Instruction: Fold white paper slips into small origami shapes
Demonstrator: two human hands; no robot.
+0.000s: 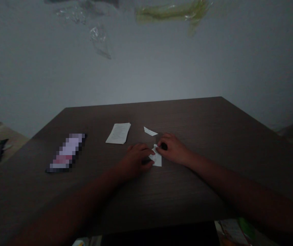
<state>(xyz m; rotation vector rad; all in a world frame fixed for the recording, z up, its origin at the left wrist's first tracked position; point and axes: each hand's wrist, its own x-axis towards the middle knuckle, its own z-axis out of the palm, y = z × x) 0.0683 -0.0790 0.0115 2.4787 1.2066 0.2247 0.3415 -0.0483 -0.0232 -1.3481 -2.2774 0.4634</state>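
A small piece of white paper (158, 160) with folded edges lies on the brown table (200, 123), between my two hands. From the left, my left hand (137, 159) grips it, with the fingertips over its left part and the thumb at its lower edge. My right hand (173, 148) pinches its upper end between thumb and fingers. The fingers hide part of the paper. Just beyond them lies a narrow folded strip of white paper (150, 131), touched by neither hand.
A stack of printed paper sheets (118, 133) lies to the left of the strip. Farther left is a phone-like slab (68, 152) with a blurred-out face. A pale wall (146, 68) rises behind the table, with clear plastic (99, 36) and yellow tape (172, 13) on it.
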